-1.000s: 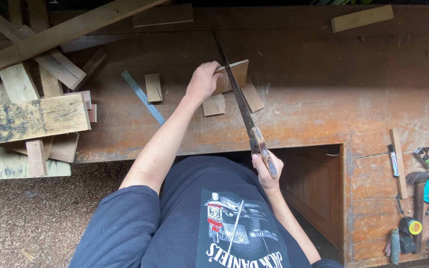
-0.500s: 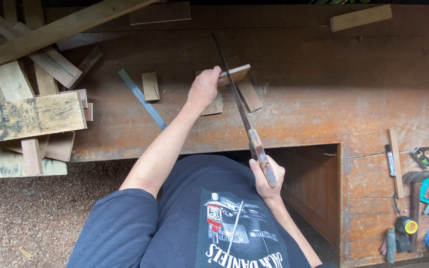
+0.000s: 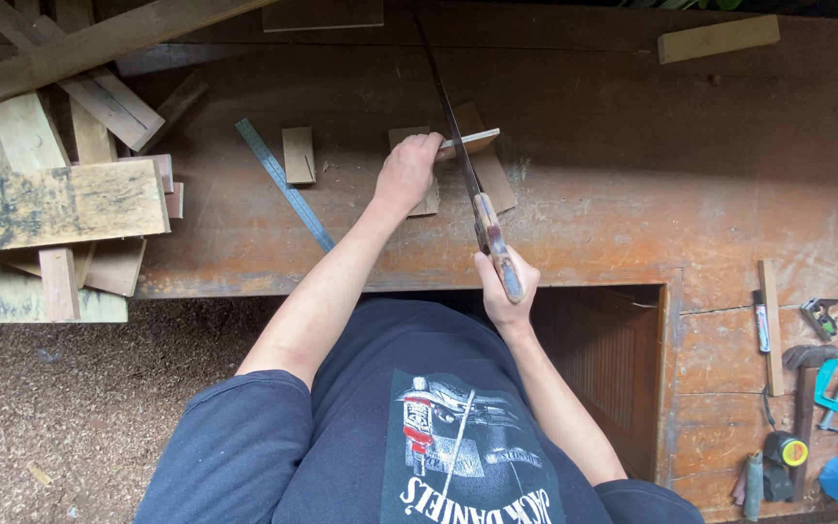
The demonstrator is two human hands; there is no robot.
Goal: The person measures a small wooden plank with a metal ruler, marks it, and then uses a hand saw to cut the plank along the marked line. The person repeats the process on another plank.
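The left hand (image 3: 407, 173) presses a small wood piece (image 3: 468, 144) flat on the far workbench (image 3: 632, 194) to steady it, while the right hand (image 3: 504, 281), fist closed round the handle, drives the handsaw (image 3: 458, 146) across it.

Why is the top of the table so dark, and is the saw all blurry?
Head view: the workbench is shaded along its far top edge and lit softly and evenly nearer the person, with no glare. The saw in the right hand looks fairly sharp, as does the left hand on the wood piece.
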